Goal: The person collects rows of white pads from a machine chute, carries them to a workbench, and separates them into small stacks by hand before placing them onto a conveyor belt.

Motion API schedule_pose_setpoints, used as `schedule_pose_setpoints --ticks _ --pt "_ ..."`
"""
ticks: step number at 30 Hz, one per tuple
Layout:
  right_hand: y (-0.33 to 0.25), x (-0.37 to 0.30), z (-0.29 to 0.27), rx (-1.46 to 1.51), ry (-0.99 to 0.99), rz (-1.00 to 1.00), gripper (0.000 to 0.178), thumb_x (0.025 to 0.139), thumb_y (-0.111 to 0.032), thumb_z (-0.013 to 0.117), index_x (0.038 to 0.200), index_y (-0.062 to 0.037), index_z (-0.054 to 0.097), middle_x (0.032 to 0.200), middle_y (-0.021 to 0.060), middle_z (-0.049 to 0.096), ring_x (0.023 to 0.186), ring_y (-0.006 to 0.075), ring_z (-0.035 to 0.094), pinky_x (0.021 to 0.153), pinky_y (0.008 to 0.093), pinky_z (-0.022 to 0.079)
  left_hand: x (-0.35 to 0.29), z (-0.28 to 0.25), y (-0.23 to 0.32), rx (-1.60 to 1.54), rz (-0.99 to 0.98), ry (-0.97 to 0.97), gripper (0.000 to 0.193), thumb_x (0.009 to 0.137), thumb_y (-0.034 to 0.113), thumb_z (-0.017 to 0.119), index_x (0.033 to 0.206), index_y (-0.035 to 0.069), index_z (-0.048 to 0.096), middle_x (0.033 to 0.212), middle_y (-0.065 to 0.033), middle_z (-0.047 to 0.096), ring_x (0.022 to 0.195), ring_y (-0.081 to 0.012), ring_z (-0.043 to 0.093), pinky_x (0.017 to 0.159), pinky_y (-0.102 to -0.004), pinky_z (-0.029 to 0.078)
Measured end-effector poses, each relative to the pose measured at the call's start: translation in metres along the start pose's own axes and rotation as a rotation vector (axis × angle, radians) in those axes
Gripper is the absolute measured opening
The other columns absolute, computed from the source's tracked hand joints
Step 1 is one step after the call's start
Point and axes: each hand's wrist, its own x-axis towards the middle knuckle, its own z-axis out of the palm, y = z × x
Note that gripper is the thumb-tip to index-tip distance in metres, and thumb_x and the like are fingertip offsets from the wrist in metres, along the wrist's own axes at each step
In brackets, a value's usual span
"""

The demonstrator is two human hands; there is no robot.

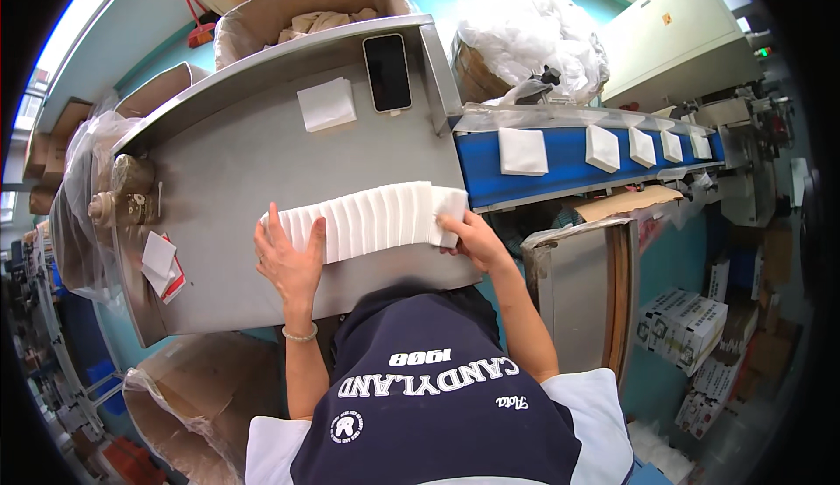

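Observation:
A long overlapping row of folded white paper napkins [363,222] lies across the metal table [227,170] in front of me. My left hand [290,262] is at the row's left end, fingers spread and touching the napkins. At the other end, my right hand [472,238] grips a small stack of napkins [449,205], thumb on top and fingertips partly hidden beneath. This stack sits against the row, slightly angled. Farther back on the table are a separate flat pile of napkins [327,104] and a phone [387,72] with a dark screen.
A blue conveyor belt [567,154] carries several napkin stacks on the right. Brown bottles [127,189] and red-and-white cards [164,266] lie at the table's left edge. Cardboard boxes [206,389] stand around it. A bag of white material [534,30] rises behind the belt.

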Motion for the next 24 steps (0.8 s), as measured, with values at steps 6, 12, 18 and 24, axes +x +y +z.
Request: schedule_pose_setpoints --ticks 6,12,18,24 --pt "-0.004 0.011 -0.011 0.416 0.406 -0.233 0.031 0.097 -0.025 0.057 0.115 -0.0003 0.058 0.106 0.0104 0.064 0.087 0.0167 0.064 0.072 0.0259 0.052 -0.001 -0.005 0.005 -0.037 0.031 -0.068 0.086 0.082 0.068 0.058 0.145 0.013 0.037 0.138 -0.0239 0.039 0.126 -0.0410 0.043 0.100 -0.0573 0.033" --pt "-0.015 0.005 0.044 -0.251 0.182 -0.338 0.047 0.093 -0.039 0.063 0.117 0.0015 0.058 0.097 0.0075 0.065 0.089 0.0125 0.059 0.078 0.0257 0.048 -0.005 -0.003 0.008 -0.058 0.053 -0.066 0.088 0.082 0.067 0.059 0.145 0.012 0.036 0.138 -0.0258 0.038 0.126 -0.0422 0.042 0.101 -0.0565 0.032" --pt "-0.009 -0.009 0.002 -0.073 -0.085 0.047 0.042 0.093 -0.031 0.064 0.120 -0.0003 0.057 0.096 0.0049 0.065 0.081 0.0079 0.060 0.065 0.0239 0.048 -0.004 -0.002 0.004 -0.033 0.017 -0.035 0.087 0.082 0.067 0.059 0.144 0.010 0.038 0.138 -0.0263 0.038 0.125 -0.0431 0.043 0.100 -0.0563 0.034" --pt "-0.016 -0.006 -0.002 -0.087 0.081 -0.169 0.038 0.092 -0.032 0.066 0.118 -0.0045 0.060 0.097 0.0011 0.064 0.081 0.0059 0.056 0.064 0.0218 0.045 -0.004 -0.003 0.011 -0.103 0.034 -0.076 0.088 0.080 0.067 0.061 0.144 0.010 0.039 0.138 -0.0259 0.038 0.127 -0.0416 0.041 0.100 -0.0560 0.033"
